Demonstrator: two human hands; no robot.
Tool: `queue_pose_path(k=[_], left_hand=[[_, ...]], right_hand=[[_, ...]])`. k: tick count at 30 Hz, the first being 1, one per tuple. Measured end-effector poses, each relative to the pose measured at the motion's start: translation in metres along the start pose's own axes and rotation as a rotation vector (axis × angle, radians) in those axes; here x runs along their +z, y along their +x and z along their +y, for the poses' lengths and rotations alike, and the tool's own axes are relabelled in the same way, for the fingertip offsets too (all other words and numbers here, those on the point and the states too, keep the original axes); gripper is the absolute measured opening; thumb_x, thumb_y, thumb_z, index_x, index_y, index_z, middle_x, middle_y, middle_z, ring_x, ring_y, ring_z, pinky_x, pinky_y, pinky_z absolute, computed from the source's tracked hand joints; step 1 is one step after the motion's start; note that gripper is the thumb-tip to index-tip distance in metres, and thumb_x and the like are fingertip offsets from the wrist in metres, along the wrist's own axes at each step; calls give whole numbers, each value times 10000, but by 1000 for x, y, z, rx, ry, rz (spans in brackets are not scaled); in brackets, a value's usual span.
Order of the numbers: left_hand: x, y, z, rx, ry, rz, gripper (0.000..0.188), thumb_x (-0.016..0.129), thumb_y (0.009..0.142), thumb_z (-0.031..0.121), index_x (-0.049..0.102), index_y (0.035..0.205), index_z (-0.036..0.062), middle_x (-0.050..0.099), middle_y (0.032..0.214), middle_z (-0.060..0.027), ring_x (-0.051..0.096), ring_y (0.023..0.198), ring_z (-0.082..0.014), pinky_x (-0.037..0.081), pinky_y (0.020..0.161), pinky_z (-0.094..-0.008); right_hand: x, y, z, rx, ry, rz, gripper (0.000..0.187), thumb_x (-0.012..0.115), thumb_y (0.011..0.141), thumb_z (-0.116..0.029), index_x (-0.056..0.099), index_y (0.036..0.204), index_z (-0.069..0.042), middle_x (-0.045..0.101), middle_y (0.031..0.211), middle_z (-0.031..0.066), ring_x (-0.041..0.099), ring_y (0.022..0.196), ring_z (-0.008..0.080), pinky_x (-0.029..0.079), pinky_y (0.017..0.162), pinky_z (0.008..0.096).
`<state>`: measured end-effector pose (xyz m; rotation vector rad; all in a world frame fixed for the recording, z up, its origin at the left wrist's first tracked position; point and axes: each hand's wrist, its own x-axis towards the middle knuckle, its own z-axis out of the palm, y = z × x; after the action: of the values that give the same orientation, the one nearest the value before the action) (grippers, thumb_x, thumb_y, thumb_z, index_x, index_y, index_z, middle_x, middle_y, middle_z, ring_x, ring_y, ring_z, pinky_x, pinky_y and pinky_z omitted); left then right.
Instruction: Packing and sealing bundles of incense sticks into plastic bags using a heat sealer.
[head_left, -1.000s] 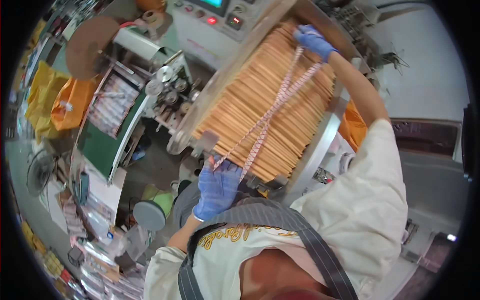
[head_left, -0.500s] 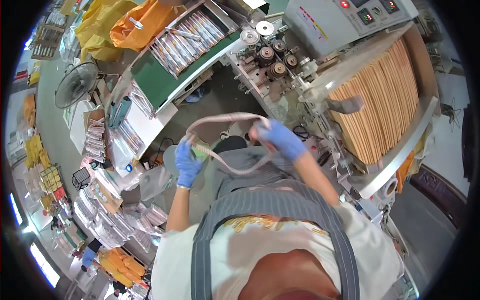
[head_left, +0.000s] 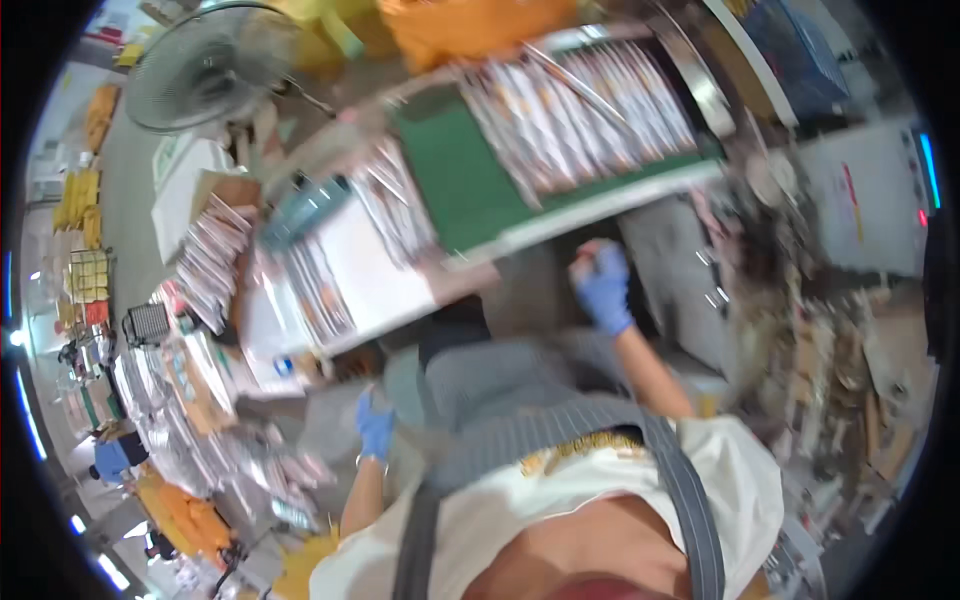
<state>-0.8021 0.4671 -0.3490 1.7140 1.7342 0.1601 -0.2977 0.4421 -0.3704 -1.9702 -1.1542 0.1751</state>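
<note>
My left hand [head_left: 376, 428], in a blue glove with bare fingertips, hangs beside my lap at the lower left. Its fingers look loosely apart, and nothing shows in it. Farther forward, my right hand [head_left: 606, 290], gloved alike, is raised just short of the near edge of the green-topped conveyor table [head_left: 455, 170]. Its fingers are curled and smeared by motion, so whether they hold anything cannot be made out. The right hand is nearest to a row of slim wrapped packets [head_left: 580, 120] lying on that green surface.
A white side table [head_left: 375, 285] carries more packets and a teal tool [head_left: 305, 210]. At the far left stands a round fan [head_left: 210, 65]. An orange sack [head_left: 470, 25] lies behind the conveyor. Blurred machinery [head_left: 760, 240] is at the right, with bundled plastic packs [head_left: 190, 430] at the lower left.
The pale looped band that both hands held is out of sight. My view has swung right, and my hands have moved apart, the left lower and the right forward.
</note>
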Motion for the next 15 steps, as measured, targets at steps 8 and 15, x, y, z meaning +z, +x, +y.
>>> queue_pose_path(k=[8, 15], left_hand=[[109, 426, 54, 119, -40, 130, 1070, 719, 593, 557, 246, 1310, -81, 347, 1301, -268, 335, 1229, -343, 273, 1026, -369], [92, 501, 71, 192, -515, 163, 1283, 748, 488, 618, 114, 1351, -87, 191, 1393, -277, 209, 1303, -351, 199, 1067, -357]], right_hand=[[404, 124, -91, 571, 36, -417, 1030, 737, 591, -358, 144, 1358, -10, 487, 1144, 287, 521, 1014, 404, 429, 887, 387], [459, 169, -113, 603, 247, -506, 1326, 808, 474, -474, -16, 1356, 77, 251, 1364, 296, 296, 1273, 332, 271, 1031, 335]])
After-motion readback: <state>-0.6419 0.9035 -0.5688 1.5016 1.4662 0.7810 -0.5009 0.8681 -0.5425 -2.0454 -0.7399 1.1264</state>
